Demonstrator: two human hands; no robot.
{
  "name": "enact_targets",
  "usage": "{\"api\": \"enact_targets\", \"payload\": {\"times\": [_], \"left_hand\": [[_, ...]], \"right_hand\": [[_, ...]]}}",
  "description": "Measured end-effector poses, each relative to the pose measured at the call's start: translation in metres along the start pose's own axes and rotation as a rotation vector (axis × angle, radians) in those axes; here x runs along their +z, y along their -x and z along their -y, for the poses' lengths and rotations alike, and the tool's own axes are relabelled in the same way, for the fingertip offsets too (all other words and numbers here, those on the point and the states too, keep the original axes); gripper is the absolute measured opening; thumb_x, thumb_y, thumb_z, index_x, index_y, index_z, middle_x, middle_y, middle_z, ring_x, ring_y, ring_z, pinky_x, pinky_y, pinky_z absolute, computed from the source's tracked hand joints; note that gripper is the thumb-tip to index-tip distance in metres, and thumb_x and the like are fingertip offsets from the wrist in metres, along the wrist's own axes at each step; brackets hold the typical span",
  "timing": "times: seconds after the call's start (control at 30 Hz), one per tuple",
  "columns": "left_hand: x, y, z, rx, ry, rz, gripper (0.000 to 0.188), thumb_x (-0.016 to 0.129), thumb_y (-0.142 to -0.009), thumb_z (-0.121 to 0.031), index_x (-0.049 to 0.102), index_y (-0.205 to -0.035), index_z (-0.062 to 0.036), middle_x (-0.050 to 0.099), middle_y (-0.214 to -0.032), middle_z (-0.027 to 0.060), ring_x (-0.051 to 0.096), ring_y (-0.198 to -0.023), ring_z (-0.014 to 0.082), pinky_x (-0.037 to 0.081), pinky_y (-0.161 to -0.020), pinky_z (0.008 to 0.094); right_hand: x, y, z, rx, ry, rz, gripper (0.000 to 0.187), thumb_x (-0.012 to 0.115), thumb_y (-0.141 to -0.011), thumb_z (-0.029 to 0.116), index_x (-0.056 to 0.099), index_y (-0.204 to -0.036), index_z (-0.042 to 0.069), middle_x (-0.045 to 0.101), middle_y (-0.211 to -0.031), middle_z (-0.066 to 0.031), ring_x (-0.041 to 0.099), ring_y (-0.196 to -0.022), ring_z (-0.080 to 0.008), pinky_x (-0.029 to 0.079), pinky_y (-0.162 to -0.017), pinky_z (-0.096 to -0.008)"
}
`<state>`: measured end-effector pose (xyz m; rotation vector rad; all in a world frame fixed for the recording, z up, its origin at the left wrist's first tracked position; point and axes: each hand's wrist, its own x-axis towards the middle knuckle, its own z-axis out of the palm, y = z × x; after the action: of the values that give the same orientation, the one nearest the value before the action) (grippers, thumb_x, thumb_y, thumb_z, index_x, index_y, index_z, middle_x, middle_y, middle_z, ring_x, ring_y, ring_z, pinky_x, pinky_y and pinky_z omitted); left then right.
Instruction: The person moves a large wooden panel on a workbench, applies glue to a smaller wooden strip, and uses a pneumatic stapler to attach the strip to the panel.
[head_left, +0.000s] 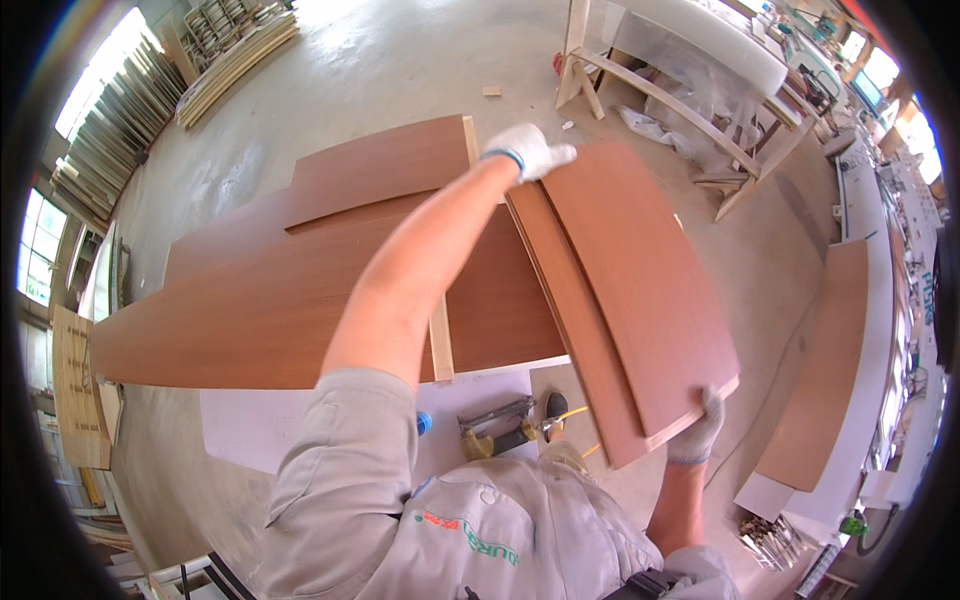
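A long, reddish-brown rectangular wooden panel [645, 290] lies between the hands, tilted to the person's right, its long axis running from far left to near right. The white-gloved left hand [535, 155] is at its far end, the arm stretched out — whether those fingers are closed on it I cannot tell. The grey-gloved right hand [697, 430], nearer the body, is clamped on the near right corner. A second reddish-brown wooden board [575, 315] shows along the panel's left long edge.
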<state>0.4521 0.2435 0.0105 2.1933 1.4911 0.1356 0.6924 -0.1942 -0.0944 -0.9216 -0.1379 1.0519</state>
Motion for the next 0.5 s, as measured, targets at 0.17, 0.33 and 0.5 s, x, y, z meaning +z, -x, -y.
{"api": "enact_targets", "payload": {"times": [0.17, 0.33, 0.5], "left_hand": [[0.050, 0.062, -0.065, 0.372, -0.249, -0.195, 0.059, 0.061, -0.086, -0.057, 0.074, -0.095, 0.0008, 0.071, -0.110, 0.0250, 0.069, -0.105, 0.0385, 0.054, -0.090, 0.0504], [0.097, 0.261, -0.087, 0.999, -0.394, -0.084, 0.096, 0.068, -0.075, -0.076, 0.063, -0.130, 0.0037, 0.059, -0.134, 0.0245, 0.053, -0.131, 0.0404, 0.037, -0.114, 0.0547], [0.123, 0.318, -0.047, 0.656, -0.351, 0.076, 0.117, 0.071, -0.075, -0.075, 0.042, -0.155, 0.0046, 0.033, -0.165, 0.0274, 0.025, -0.154, 0.0497, 0.016, -0.127, 0.0615]], "right_hand": [[-0.028, 0.030, -0.036, 0.054, -0.080, 0.078, 0.072, 0.075, -0.084, 0.025, 0.048, -0.147, 0.004, 0.061, -0.137, -0.0109, 0.058, -0.130, -0.0310, 0.047, -0.113, -0.0491], [-0.008, 0.047, -0.085, 0.240, -0.043, 0.237, 0.045, 0.070, -0.098, 0.030, 0.063, -0.132, 0.002, 0.068, -0.128, -0.0106, 0.063, -0.122, -0.0262, 0.050, -0.109, -0.0437], [0.003, 0.046, -0.083, 0.378, 0.794, 0.682, 0.033, 0.074, -0.092, -0.001, 0.068, -0.124, -0.003, 0.076, -0.115, -0.0078, 0.070, -0.104, -0.0176, 0.058, -0.093, -0.0351]]}}
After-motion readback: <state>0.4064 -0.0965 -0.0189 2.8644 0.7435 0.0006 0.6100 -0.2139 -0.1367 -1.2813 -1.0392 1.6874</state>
